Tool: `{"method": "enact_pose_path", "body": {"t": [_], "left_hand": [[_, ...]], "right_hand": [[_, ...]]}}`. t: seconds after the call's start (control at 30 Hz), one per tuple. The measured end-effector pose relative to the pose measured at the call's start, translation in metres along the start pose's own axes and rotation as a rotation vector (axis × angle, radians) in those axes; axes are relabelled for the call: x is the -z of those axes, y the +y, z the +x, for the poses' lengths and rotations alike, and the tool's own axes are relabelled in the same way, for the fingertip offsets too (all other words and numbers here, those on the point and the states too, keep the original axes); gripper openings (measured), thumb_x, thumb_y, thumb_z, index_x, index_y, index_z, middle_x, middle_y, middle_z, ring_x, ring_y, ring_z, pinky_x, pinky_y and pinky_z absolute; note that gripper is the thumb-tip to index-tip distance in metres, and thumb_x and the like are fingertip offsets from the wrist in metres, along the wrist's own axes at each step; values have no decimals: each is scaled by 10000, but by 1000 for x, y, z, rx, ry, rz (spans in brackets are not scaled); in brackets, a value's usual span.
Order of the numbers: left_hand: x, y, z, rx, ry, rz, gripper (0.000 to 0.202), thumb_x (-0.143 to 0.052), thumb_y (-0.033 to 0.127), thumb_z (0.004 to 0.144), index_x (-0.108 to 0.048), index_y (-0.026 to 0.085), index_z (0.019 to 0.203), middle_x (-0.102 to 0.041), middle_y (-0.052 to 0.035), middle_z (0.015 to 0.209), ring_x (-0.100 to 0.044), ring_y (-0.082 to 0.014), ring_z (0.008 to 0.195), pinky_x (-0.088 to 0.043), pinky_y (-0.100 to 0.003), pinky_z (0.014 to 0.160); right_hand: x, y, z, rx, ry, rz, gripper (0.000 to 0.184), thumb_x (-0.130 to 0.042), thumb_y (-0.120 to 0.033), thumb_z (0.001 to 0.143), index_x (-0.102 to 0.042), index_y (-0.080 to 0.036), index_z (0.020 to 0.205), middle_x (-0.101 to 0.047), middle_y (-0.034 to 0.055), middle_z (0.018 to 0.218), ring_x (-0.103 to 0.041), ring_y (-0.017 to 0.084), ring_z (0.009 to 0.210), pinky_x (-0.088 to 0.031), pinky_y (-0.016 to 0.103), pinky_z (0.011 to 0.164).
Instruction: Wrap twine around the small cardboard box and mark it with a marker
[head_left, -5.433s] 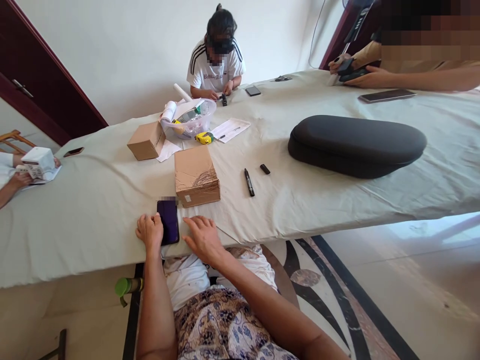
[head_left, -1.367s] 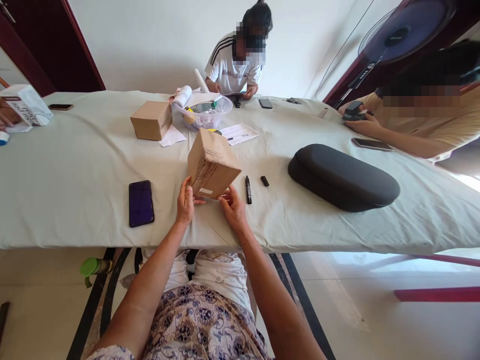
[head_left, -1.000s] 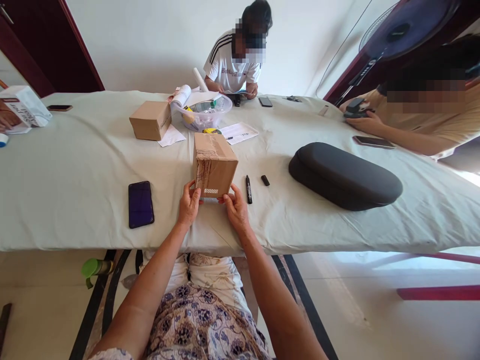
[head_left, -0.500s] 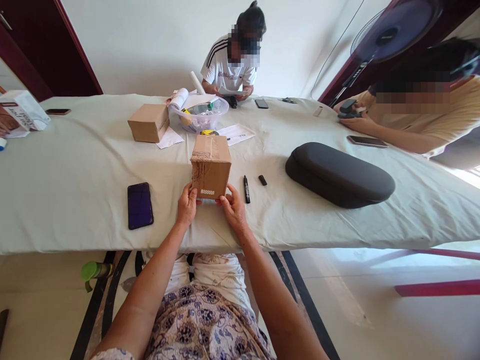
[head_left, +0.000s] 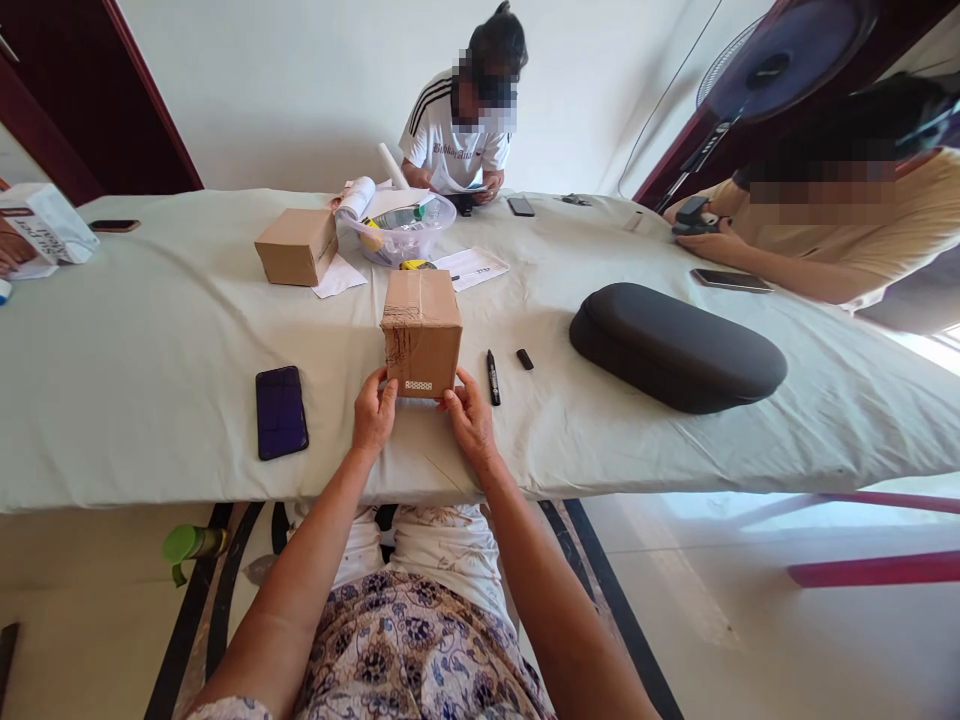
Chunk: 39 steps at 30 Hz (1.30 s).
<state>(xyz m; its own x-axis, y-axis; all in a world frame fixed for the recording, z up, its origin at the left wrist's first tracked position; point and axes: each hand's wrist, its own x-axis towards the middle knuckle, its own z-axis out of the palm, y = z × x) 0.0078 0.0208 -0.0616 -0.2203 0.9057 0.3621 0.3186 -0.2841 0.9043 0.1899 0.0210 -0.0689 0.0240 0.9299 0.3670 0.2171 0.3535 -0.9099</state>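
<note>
A small brown cardboard box (head_left: 424, 345) is between my two hands, taped on top, with dark scribbled marks on its left part and a white printed strip low on the front. My left hand (head_left: 374, 408) grips its lower left corner, thumb on the front. On the lower right corner, my right hand (head_left: 469, 411) grips the same box in the same way. Just right of my right hand lies an uncapped black marker (head_left: 493, 377), and its cap (head_left: 524, 359) is a little farther right. A dark phone (head_left: 281, 412) lies left of my left hand.
A second cardboard box (head_left: 288, 247) and a plastic basket (head_left: 412, 240) of odds and ends stand behind. A yellow tape measure (head_left: 417, 265) and paper (head_left: 476, 267) lie nearby. A black case (head_left: 675, 345) is at right. One person (head_left: 461, 140) sits opposite, another (head_left: 840, 230) at right.
My hands and the box stay almost in place. The person opposite has shifted the paper in their hands slightly. The whole view has moved a little.
</note>
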Motion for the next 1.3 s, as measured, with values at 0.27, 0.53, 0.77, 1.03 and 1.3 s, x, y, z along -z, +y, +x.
{"method": "enact_pose_path", "body": {"t": [0.27,0.53,0.77,1.03,1.3], "left_hand": [[0,-1,0,56,-27,-16,467,-488,513,963,-618,163,1243,-703,-140,1234,-650,-280,1170,-485,-410,1027],[1,-4,1,38,-53,-36,527,-464,588,954,-630,172,1231,-720,-137,1193,-667,-285,1126,-507,-412,985],[1,-7,2,26,-40,-48,530,-461,612,948,-644,184,1202,-726,-128,1151,-668,-280,1104,-514,-403,950],[2,2,0,28,88,-44,540,-458,677,915,-604,187,1088,-704,-104,1037,-661,-230,953,-512,-346,844],[3,4,1,12,-11,45,507,-376,693,936,-547,218,897,-654,-42,837,-605,-204,782,-446,-306,711]], "right_hand": [[-1,1,-1,13,15,3,522,-543,-454,945,-497,-225,1412,-644,-31,715,-641,170,679,-529,333,717],[-1,0,-1,23,32,1,515,-546,-460,940,-514,-212,1391,-669,-27,708,-648,160,671,-523,316,711],[-1,-3,-1,-27,14,-8,505,-550,-480,933,-507,-211,1358,-665,-40,651,-644,168,623,-511,314,691],[1,-4,-3,-21,-42,-76,481,-507,-476,951,-510,-215,1355,-676,-34,655,-661,189,648,-508,329,712],[1,-3,-3,9,25,-93,495,-494,-469,955,-532,-208,1374,-618,-41,662,-630,171,637,-499,324,717]]}}
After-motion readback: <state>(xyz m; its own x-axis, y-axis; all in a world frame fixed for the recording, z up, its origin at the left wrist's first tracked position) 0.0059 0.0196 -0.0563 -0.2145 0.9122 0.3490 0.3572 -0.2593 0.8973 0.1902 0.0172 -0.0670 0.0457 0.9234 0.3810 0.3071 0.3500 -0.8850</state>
